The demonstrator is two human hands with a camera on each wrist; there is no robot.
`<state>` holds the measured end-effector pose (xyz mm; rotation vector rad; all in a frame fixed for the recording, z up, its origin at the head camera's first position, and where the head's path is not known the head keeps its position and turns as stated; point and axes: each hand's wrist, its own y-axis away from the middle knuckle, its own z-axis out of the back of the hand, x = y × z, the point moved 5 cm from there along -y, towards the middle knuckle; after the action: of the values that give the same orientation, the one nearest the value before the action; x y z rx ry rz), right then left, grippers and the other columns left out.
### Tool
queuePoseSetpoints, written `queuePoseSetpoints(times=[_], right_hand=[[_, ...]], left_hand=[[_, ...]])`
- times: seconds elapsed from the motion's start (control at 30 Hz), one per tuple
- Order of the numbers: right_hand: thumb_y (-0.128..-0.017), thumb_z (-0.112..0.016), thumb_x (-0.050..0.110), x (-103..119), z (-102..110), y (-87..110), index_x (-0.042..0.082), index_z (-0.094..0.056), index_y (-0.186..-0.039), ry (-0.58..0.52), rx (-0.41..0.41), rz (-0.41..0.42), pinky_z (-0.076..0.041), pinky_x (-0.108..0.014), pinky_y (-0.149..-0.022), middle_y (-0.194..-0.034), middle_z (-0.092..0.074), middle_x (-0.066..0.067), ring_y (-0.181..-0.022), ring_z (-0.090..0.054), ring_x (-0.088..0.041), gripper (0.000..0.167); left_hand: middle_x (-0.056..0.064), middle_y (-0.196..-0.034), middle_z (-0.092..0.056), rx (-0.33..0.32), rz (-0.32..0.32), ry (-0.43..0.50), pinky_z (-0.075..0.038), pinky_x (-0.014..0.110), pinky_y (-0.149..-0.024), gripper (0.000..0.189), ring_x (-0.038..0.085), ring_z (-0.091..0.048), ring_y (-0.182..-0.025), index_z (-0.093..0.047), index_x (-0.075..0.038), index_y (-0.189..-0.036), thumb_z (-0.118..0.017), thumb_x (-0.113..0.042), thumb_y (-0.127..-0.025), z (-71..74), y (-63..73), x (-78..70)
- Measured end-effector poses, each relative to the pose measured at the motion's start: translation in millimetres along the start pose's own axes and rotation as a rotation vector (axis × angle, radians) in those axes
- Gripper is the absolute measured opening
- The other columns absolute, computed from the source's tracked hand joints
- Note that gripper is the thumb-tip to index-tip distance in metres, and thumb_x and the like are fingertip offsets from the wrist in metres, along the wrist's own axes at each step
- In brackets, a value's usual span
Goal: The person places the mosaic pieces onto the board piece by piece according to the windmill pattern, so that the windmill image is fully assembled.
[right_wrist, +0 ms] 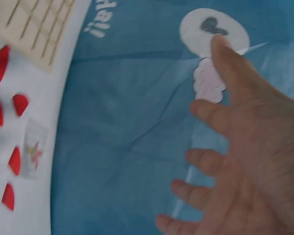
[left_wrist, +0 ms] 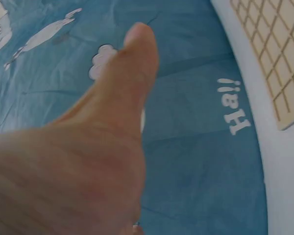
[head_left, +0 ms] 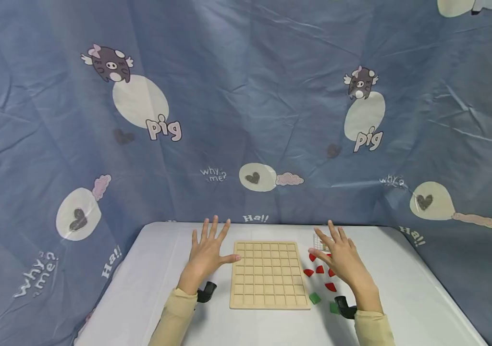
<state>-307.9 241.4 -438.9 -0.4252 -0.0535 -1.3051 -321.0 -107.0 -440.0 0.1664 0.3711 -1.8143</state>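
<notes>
A pale wooden board (head_left: 267, 275) with a grid of square recesses lies on the white table. At its left is my left hand (head_left: 204, 257), fingers spread and nothing held; its thumb overlaps the board's left edge in the head view. On the other side my right hand (head_left: 344, 259) is also spread and holds nothing. Under and beside it lie several red wedge-shaped pieces (head_left: 320, 269), a few partly hidden by the hand. Two green blocks (head_left: 314, 298) sit near the board's lower right corner, one partly covered by the black wrist mount. The right wrist view shows the palm (right_wrist: 264, 161) with fingers apart.
A small card with a grid and coloured print (head_left: 320, 243) lies behind the red pieces, partly hidden by the right fingers. The white table (head_left: 410, 288) ends at a blue patterned cloth (head_left: 246, 110) hanging behind and at both sides.
</notes>
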Motion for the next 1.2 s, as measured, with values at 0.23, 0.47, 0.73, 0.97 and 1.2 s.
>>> queuePoseSetpoints(times=[0.23,0.47,0.73,0.97,1.2], right_hand=[[-0.090,-0.061,0.051,-19,-2,0.7,0.021,-0.042,-0.147,-0.030,-0.028,0.090,-0.036,-0.069,-0.102,-0.157,-0.028,-0.020,-0.136,-0.036,-0.048,0.067],[-0.088,-0.069,0.041,-30,-11,3.5,0.017,-0.048,-0.143,-0.027,-0.056,0.142,-0.044,-0.066,-0.095,-0.150,-0.039,-0.022,-0.124,-0.050,-0.048,0.063],[-0.085,-0.074,0.031,-34,-33,6.1,0.013,-0.056,-0.136,-0.045,-0.010,0.155,-0.045,-0.062,-0.097,-0.141,-0.051,-0.020,-0.119,-0.054,-0.043,0.057],[-0.084,-0.075,0.030,-32,-55,10.8,0.011,-0.062,-0.129,-0.061,0.066,0.158,-0.048,-0.058,-0.096,-0.132,-0.057,-0.016,-0.122,-0.053,-0.040,0.050],[-0.082,-0.077,0.025,-32,-74,12.3,0.012,-0.066,-0.124,-0.055,0.105,0.129,-0.050,-0.052,-0.095,-0.123,-0.063,-0.009,-0.116,-0.058,-0.031,0.046]], left_hand=[[0.012,-0.163,0.005,0.115,-0.119,0.021,-0.001,0.065,-0.118,0.109,0.036,0.007,-0.150,-0.007,-0.024,-0.156,-0.071,-0.059,-0.076,-13.3,-5.8,8.2],[0.013,-0.163,0.004,0.217,-0.211,0.075,-0.004,0.067,-0.117,0.114,0.038,0.004,-0.150,-0.009,-0.020,-0.157,-0.077,-0.055,-0.072,-32.4,-3.4,19.4],[0.010,-0.162,0.012,0.362,-0.313,0.155,-0.001,0.068,-0.116,0.120,0.038,0.009,-0.149,-0.002,-0.016,-0.157,-0.076,-0.057,-0.071,-72.0,4.7,25.7],[0.014,-0.163,0.009,0.412,-0.290,0.188,0.000,0.067,-0.116,0.128,0.038,0.006,-0.150,-0.001,-0.014,-0.156,-0.078,-0.060,-0.065,-94.1,10.9,28.7],[0.016,-0.163,0.002,0.420,-0.269,0.207,0.000,0.067,-0.116,0.132,0.037,0.001,-0.150,-0.002,-0.011,-0.156,-0.079,-0.063,-0.062,-104.4,12.5,32.5]])
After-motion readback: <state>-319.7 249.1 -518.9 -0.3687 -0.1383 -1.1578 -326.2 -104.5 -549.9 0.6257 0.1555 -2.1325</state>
